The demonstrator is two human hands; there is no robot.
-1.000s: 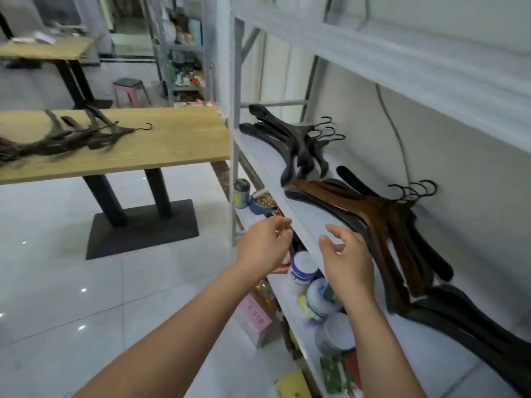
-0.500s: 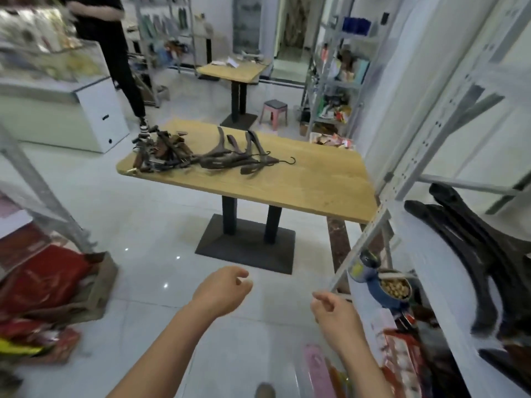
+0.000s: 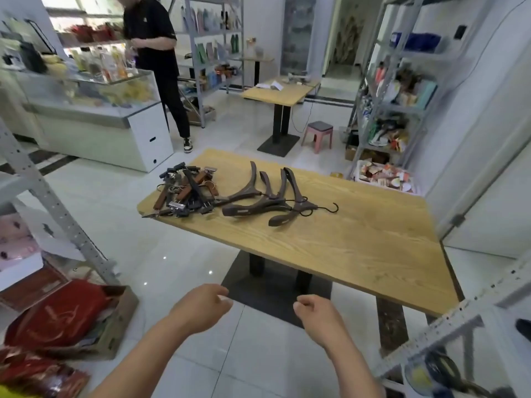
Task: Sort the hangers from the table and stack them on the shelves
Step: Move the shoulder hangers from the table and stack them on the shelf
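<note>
A wooden table [image 3: 359,248] stands ahead of me. On its far left part lie several dark curved coat hangers [image 3: 270,196] in a row, hooks pointing right. Left of them sits a tangled pile of clip hangers [image 3: 186,191], brown and black. My left hand [image 3: 201,308] and my right hand [image 3: 319,317] hang in front of me, short of the table's near edge, fingers loosely curled and holding nothing. A corner of the white metal shelf [image 3: 448,326] shows at the lower right.
A person in black [image 3: 161,61] stands at a glass counter [image 3: 94,110] at the back left. A second table [image 3: 281,93] and pink stool [image 3: 319,135] stand behind. A cardboard box with red bags [image 3: 66,317] lies on the floor at left, beside a shelf post [image 3: 57,208].
My view has swung from the shelf with stacked hangers to the table. Both hands left the shelf and now hang empty, lower in view, closer to the table.
</note>
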